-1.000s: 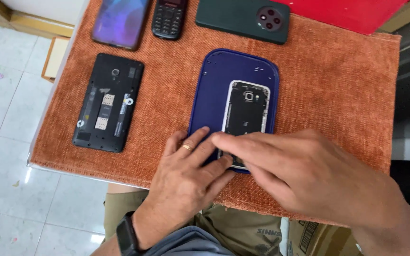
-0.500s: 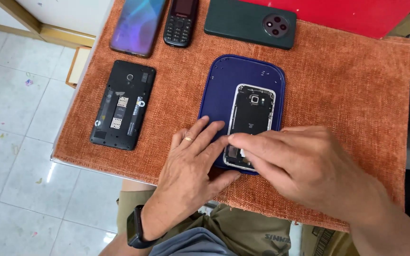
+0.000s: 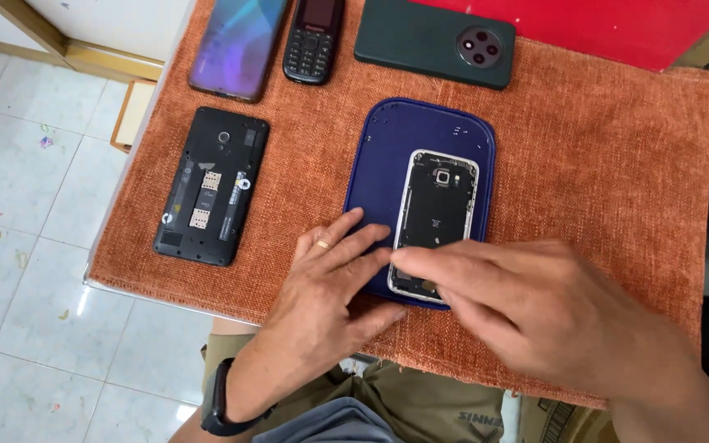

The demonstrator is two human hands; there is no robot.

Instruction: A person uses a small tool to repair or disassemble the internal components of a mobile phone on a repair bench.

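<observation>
Head view shows me my left hand flat beside the open phone, right hand fingertips loosely pressing its near end on the tray; light, stiff, fragile, best gripped by its metal edges.

A table under an orange woven cloth stands on a pale tiled floor scattered with small scraps

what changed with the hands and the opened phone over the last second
Little changed. The right hand keeps its fingertips on the lower end of the opened phone, and the left hand still lies flat on the blue mat edge. Nothing was picked up or let go. The black phone and the three phones at the top stay put; only the camera view shifted.
</observation>
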